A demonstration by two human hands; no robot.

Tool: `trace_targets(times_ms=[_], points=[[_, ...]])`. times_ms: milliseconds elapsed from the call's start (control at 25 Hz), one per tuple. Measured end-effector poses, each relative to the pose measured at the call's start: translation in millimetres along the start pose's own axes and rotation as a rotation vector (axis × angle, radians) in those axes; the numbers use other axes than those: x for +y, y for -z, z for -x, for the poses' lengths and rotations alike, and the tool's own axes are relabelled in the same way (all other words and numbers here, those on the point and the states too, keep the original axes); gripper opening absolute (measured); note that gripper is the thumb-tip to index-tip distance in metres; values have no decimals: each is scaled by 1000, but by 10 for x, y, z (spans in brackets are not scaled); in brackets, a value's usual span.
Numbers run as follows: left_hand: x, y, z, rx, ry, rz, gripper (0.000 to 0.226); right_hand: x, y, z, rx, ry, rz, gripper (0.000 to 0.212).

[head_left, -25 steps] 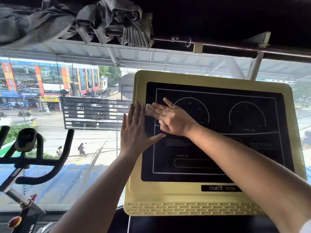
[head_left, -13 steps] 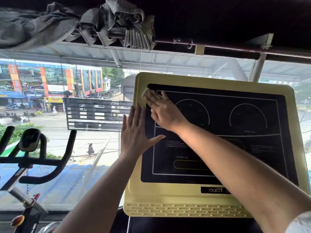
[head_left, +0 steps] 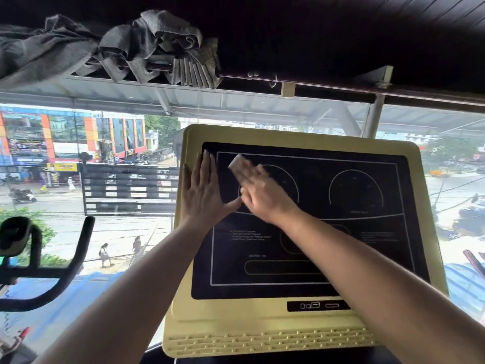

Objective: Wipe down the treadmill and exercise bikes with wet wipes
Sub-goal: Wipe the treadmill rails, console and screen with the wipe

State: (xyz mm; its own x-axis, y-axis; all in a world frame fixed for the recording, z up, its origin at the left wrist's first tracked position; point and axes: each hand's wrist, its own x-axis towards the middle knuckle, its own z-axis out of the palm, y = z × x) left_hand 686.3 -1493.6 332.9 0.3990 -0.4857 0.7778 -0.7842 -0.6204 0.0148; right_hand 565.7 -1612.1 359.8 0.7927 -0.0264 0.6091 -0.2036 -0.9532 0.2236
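Observation:
The treadmill console [head_left: 296, 321] is a pale yellow panel with a black display marked by white lines, filling the centre and right. My left hand [head_left: 203, 194] lies flat with straight fingers against the display's upper left edge. My right hand [head_left: 265, 194] is blurred and presses a small folded white wet wipe [head_left: 237, 164] onto the black display, just right of my left hand; the wipe sticks out beyond the fingertips. The black handlebars of an exercise bike [head_left: 47, 269] stand at the lower left.
A large window behind the console looks onto a street with buildings and people. A grey curtain [head_left: 147, 46] is bunched on a rod above. The console's lower edge has a vent grille [head_left: 270, 340].
My right hand with the wipe moved up to the display's top left corner, then slid right and down onto the left dial. My left hand shifted slightly up along the left edge.

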Motion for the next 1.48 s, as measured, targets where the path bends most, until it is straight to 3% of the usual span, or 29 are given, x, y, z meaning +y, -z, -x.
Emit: trace_targets(times_ms=[80,160,280,360,440,560,680,880,1040,1080,1240,1480], points=[[53,-25,-3,18,24,34,117,153,46,123,-67,150,34,59],[59,-24,6,33,19,48,116,525,169,200,-44,120,70,58],[54,-26,34,36,10,53,113,959,241,416,95,-219,102,57],[70,-27,38,53,5,40,110,873,161,434,194,-515,140,58],[73,-28,39,52,-19,30,107,536,12,348,242,-635,57,59],[79,-23,53,68,-53,45,100,81,-155,387,182,-297,7,60],[78,-36,75,67,-77,40,96,284,-67,582,82,-17,62,58],[104,-33,100,29,-94,43,90,1060,184,874,137,-358,76,61],[174,-75,201,9,-128,52,84,885,193,655,173,-669,-30,59],[200,-75,210,3,-119,49,84,757,188,559,171,-631,-77,59],[364,-96,231,1,-10,83,89,534,133,379,15,-158,-76,56],[691,-108,167,-42,124,69,99,1216,359,469,59,-272,-37,57]])
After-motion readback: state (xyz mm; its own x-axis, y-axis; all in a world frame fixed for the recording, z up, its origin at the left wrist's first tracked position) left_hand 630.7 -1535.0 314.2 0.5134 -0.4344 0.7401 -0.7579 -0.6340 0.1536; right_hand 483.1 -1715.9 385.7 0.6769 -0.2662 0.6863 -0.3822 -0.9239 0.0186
